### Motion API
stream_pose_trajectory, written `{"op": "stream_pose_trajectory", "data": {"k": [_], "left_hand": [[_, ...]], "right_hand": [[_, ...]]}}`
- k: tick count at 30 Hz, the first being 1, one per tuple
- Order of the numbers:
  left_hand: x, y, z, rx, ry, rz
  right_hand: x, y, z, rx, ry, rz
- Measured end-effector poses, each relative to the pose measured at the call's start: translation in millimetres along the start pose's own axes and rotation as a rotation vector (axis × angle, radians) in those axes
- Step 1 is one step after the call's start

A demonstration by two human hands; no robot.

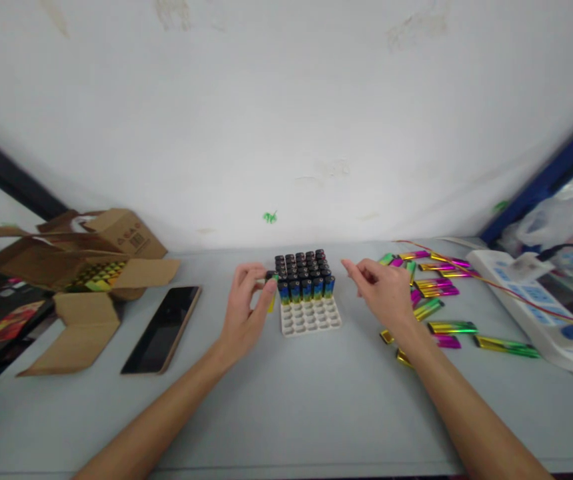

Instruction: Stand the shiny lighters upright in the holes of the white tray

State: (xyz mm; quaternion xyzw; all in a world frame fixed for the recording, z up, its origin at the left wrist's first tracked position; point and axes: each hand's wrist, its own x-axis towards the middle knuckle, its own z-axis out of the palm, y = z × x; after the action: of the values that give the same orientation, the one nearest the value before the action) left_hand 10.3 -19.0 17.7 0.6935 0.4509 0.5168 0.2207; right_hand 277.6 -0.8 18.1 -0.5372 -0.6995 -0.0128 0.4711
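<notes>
My left hand (pixel 247 308) is closed, pinching a battery (pixel 271 303) between thumb and fingers. The battery's black end and a yellow-green part show; the rest is hidden. Just right of it stands a white tray (pixel 311 329) with round pockets. Several upright batteries (pixel 306 289) with black, blue and yellow sides fill its back rows, while the front rows show bare pockets. On the tray's other side, apart from it, my right hand (pixel 379 288) has its fingers drawn together; whether anything is inside them is hidden.
Shiny multicoloured wrappers (pixel 452 327) lie scattered at right, beside a white power strip (pixel 541 307) with cables. At left are a phone (pixel 161 330) and an open cardboard box (pixel 79 340) holding more batteries. A wall (pixel 286 133) closes off the back.
</notes>
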Motion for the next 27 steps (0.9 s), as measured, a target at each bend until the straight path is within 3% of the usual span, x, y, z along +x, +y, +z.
{"op": "stream_pose_trajectory", "data": {"k": [3,6,10,19,27], "left_hand": [[6.3,1.6,-6.6,0.094,-0.069,0.135],[11.9,4.6,-11.6,0.106,-0.215,0.129],[14.6,4.0,-15.3,0.163,-0.3,0.115],[10.8,-16.0,-17.3,0.194,-0.314,0.108],[12.6,-17.5,-16.8,0.111,-0.35,0.153]], "right_hand": [[0.3,4.5,3.4,0.075,-0.063,-0.063],[-1.3,9.7,8.9,0.115,-0.125,-0.09],[-3.6,10.5,11.6,0.115,-0.125,-0.059],[-2.0,6.6,8.2,0.116,-0.115,-0.05],[-1.8,12.0,8.8,0.109,-0.137,-0.038]]}}
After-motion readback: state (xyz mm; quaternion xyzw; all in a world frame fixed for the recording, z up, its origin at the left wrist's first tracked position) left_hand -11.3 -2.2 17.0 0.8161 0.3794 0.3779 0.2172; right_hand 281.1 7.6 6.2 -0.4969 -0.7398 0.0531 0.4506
